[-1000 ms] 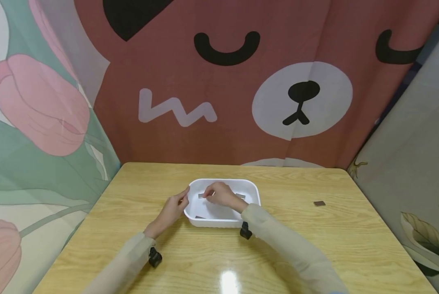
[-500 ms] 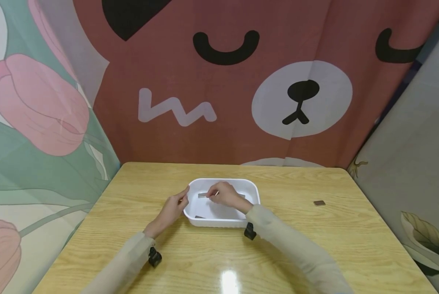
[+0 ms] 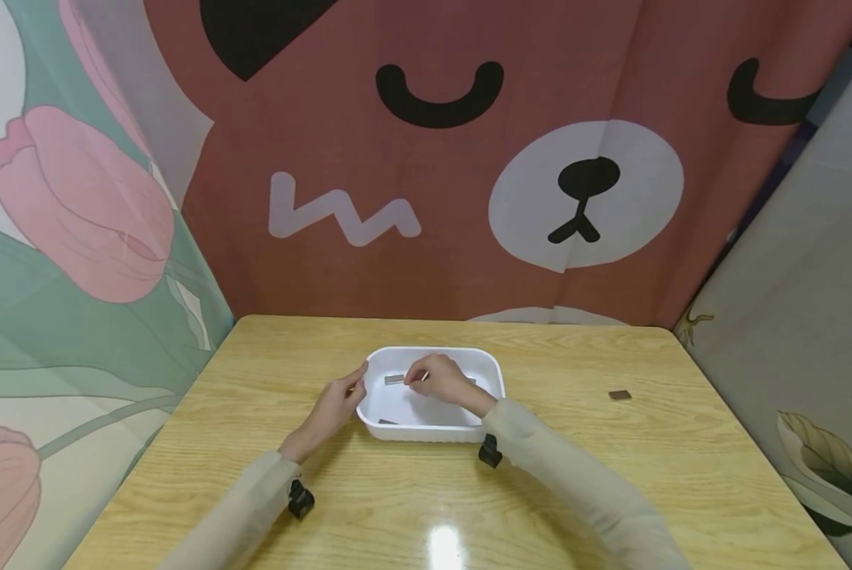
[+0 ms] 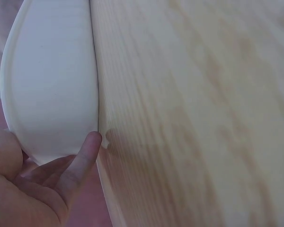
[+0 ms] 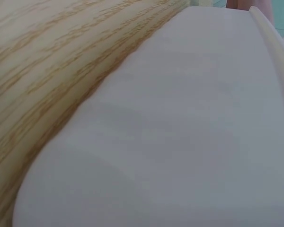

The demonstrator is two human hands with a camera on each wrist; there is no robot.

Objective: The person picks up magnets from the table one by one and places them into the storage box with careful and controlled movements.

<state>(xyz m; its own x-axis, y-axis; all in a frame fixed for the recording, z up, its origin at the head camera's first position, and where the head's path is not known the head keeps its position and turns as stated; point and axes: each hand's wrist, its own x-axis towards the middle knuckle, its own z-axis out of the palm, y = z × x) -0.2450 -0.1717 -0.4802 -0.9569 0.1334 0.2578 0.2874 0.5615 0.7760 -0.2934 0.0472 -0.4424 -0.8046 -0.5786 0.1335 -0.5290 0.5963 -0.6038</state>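
A white plastic basin (image 3: 419, 433) sits on the wooden table. My left hand (image 3: 336, 408) holds its left end; in the left wrist view, the fingers (image 4: 80, 163) lie against the basin's outer wall (image 4: 57, 80). Inside the basin, my right hand (image 3: 440, 378) pinches a small, thin, pale-edged piece (image 3: 424, 376), mostly hidden by the fingers. A flat grey rectangular piece (image 3: 394, 380) lies just left of those fingertips. Another piece (image 3: 388, 422) lies by the near wall, and one more (image 3: 473, 381) shows partly behind the right hand. The right wrist view shows only the basin's outside (image 5: 180, 118), not the hand.
A small dark brown rectangular piece (image 3: 620, 394) lies on the table (image 3: 576, 475) to the right of the basin. Printed curtains (image 3: 440, 261) hang behind the table and along both sides.
My right hand has shifted slightly right inside the basin, and its forearm has moved right too. More of the grey piece on the left now shows. My left hand has stayed in place.
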